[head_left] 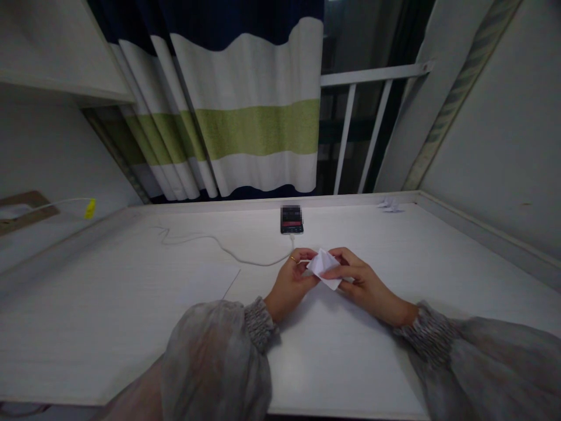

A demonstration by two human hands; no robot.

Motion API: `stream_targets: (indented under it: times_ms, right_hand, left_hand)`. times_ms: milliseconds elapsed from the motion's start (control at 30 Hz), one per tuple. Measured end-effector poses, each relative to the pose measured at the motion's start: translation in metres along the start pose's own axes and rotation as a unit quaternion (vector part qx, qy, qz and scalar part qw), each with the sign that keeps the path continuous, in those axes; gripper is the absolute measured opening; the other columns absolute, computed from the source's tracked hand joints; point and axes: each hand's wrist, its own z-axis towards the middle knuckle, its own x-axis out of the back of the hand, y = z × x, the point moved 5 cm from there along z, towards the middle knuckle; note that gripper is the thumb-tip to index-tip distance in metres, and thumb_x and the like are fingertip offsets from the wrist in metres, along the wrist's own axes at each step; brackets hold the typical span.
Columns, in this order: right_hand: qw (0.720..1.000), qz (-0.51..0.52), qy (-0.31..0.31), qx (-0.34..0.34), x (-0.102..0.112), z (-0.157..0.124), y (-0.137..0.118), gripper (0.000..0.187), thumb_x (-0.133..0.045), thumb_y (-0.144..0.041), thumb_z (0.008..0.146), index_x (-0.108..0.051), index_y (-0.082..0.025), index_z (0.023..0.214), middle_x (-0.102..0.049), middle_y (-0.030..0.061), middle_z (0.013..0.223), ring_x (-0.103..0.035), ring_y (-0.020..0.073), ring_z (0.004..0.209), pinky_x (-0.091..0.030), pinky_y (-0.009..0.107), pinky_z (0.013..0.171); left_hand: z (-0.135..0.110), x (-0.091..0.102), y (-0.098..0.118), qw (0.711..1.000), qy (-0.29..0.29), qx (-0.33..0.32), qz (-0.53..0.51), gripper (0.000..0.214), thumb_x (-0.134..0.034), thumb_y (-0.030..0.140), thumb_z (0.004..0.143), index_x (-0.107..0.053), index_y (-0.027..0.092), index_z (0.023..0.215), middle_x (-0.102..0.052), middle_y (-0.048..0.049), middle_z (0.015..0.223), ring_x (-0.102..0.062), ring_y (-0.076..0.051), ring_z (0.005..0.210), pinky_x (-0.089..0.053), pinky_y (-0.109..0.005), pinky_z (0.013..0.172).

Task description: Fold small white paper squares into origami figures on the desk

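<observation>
A small piece of folded white paper point(323, 264) is held between both hands above the white tabletop, its upper part rising to a point. My left hand point(294, 280), with a ring on one finger, grips the paper's left edge between thumb and fingers. From the other side, my right hand point(362, 285) pinches it, one finger lying across its front face. The fingertips behind the paper are partly hidden.
A phone point(291, 220) stands at the back of the white table point(131, 327), with a white cable point(219, 242) trailing left from it. Several small folded paper pieces point(390, 205) lie at the back right. A thin dark line point(232, 283) shows left of my hands. Behind hangs a striped curtain point(258, 105).
</observation>
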Motion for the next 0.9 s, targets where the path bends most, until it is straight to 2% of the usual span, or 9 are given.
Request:
stream_targets:
  times_ms: [333, 567, 733, 800, 900]
  right_hand:
    - [0.998, 0.044, 0.025, -0.030, 0.0006, 0.0008, 0.0017, 0.016, -0.056, -0.013, 0.076, -0.067, -0.024, 0.082, -0.050, 0.0037, 0.096, -0.053, 0.0154, 0.089, -0.044, 0.031, 0.077]
    - [0.998, 0.040, 0.046, -0.029, 0.0034, -0.0005, 0.0030, 0.025, -0.049, -0.005, 0.075, -0.067, -0.023, 0.076, -0.051, 0.0032, 0.094, -0.053, 0.0148, 0.089, -0.043, 0.030, 0.078]
    - [0.998, 0.031, 0.042, -0.019, 0.0038, -0.0001, 0.0006, 0.024, -0.052, -0.005, 0.073, -0.067, -0.023, 0.077, -0.051, 0.0037, 0.094, -0.053, 0.0155, 0.089, -0.043, 0.030, 0.077]
    - [0.998, 0.036, 0.045, -0.014, 0.0041, 0.0000, -0.0002, 0.024, -0.052, -0.006, 0.075, -0.068, -0.024, 0.078, -0.051, 0.0038, 0.094, -0.053, 0.0155, 0.089, -0.043, 0.030, 0.077]
    - [0.998, 0.055, 0.037, -0.009, 0.0035, 0.0002, -0.0017, 0.022, -0.054, -0.009, 0.075, -0.069, -0.025, 0.080, -0.052, 0.0032, 0.094, -0.053, 0.0145, 0.087, -0.044, 0.029, 0.075]
  left_hand:
    - [-0.0057, 0.0006, 0.0013, 0.994, -0.032, 0.053, -0.085, 0.045, -0.065, 0.007, 0.058, -0.049, 0.018, 0.098, -0.051, -0.0039, 0.100, -0.050, -0.015, 0.090, -0.038, -0.026, 0.077]
    - [-0.0058, -0.0014, 0.0036, 0.994, -0.066, 0.041, -0.081, 0.043, -0.070, 0.013, 0.061, -0.052, 0.018, 0.100, -0.051, -0.0060, 0.106, -0.051, -0.017, 0.095, -0.037, -0.031, 0.085]
    - [-0.0050, -0.0033, 0.0001, 0.993, -0.082, 0.054, -0.060, 0.035, -0.069, 0.020, 0.065, -0.055, 0.017, 0.097, -0.056, -0.0064, 0.101, -0.052, -0.016, 0.093, -0.038, -0.031, 0.084]
    - [-0.0056, -0.0034, -0.0025, 0.993, -0.079, 0.072, -0.047, 0.031, -0.066, 0.025, 0.069, -0.056, 0.016, 0.098, -0.057, -0.0067, 0.097, -0.053, -0.015, 0.089, -0.039, -0.029, 0.081]
    - [-0.0058, -0.0011, -0.0043, 0.995, -0.045, 0.078, -0.031, 0.033, -0.062, 0.030, 0.073, -0.051, 0.020, 0.102, -0.053, -0.0042, 0.097, -0.052, -0.012, 0.085, -0.043, -0.025, 0.073]
